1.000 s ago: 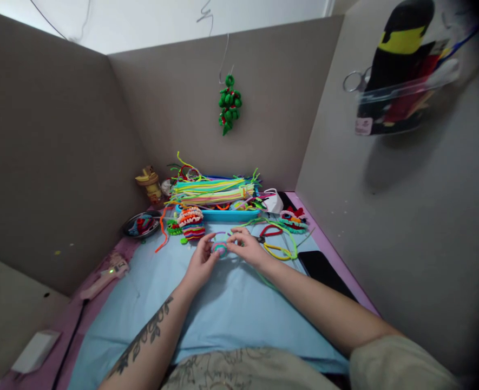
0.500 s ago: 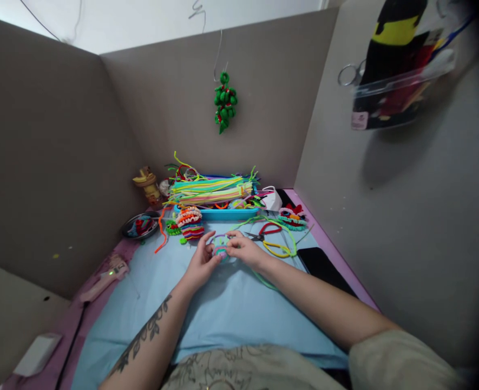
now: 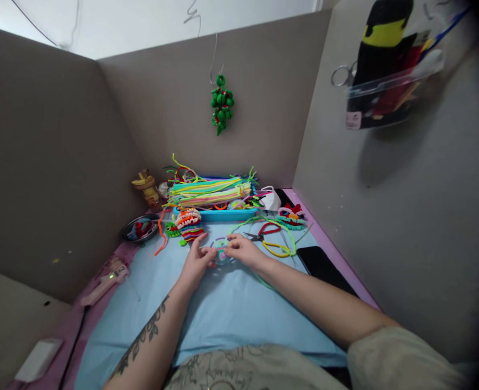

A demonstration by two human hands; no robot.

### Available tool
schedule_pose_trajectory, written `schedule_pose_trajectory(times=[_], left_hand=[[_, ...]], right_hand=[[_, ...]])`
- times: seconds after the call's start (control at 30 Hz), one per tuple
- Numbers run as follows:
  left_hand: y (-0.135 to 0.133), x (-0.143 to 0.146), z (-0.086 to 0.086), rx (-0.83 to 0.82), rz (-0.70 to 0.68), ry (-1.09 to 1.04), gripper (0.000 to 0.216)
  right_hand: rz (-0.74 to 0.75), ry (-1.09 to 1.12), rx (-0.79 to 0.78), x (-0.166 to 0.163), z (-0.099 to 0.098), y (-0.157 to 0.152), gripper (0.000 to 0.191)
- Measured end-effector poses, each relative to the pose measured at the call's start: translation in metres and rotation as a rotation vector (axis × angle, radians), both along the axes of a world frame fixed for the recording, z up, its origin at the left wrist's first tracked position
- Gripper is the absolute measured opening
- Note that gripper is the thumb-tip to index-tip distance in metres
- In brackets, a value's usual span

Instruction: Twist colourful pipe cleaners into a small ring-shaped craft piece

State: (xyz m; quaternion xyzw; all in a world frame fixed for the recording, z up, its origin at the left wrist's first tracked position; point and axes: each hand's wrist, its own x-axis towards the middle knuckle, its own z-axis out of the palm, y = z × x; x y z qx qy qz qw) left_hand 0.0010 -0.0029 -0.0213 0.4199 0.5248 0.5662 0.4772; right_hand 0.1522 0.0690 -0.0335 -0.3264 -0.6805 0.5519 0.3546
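Note:
My left hand (image 3: 195,262) and my right hand (image 3: 242,250) meet over the light blue cloth (image 3: 223,314), both pinched on a small coiled pipe-cleaner piece (image 3: 220,252) in pink, green and purple. The piece sits between my fingertips, partly hidden by them. A thin green pipe cleaner (image 3: 263,280) trails from it under my right wrist. Just beyond my hands lie a striped pipe-cleaner figure (image 3: 189,223) and red-handled scissors (image 3: 263,232).
A blue tray (image 3: 218,214) piled with bright pipe cleaners stands at the back. A dark dish (image 3: 137,228) and glue gun (image 3: 105,277) lie left; a black phone (image 3: 318,265) lies right. Grey partition walls enclose the desk; a green ornament (image 3: 221,105) hangs on the back wall.
Both hands have stayed on the small coiled piece, shifting their fingers slightly around it. The view has drifted a little to the right.

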Motion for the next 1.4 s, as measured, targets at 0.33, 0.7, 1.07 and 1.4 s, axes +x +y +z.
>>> schedule_pose_trajectory(times=[0.33, 0.7, 1.07, 1.4], left_hand=[[-0.001, 0.005, 0.000, -0.080, 0.055, -0.068, 0.064], [0.003, 0.000, -0.003, 0.040, 0.075, -0.054, 0.067], [0.010, -0.018, -0.009, -0.038, 0.227, -0.335, 0.050], [0.012, -0.018, -0.004, -0.085, 0.306, -0.482, 0.030]], right_hand=[[0.044, 0.005, 0.066, 0.001, 0.002, -0.006, 0.021], [-0.089, -0.093, 0.095, -0.001, -0.003, 0.002, 0.030], [-0.016, -0.374, 0.167, 0.009, -0.004, 0.011, 0.041], [-0.013, -0.589, 0.509, 0.011, 0.007, -0.004, 0.012]])
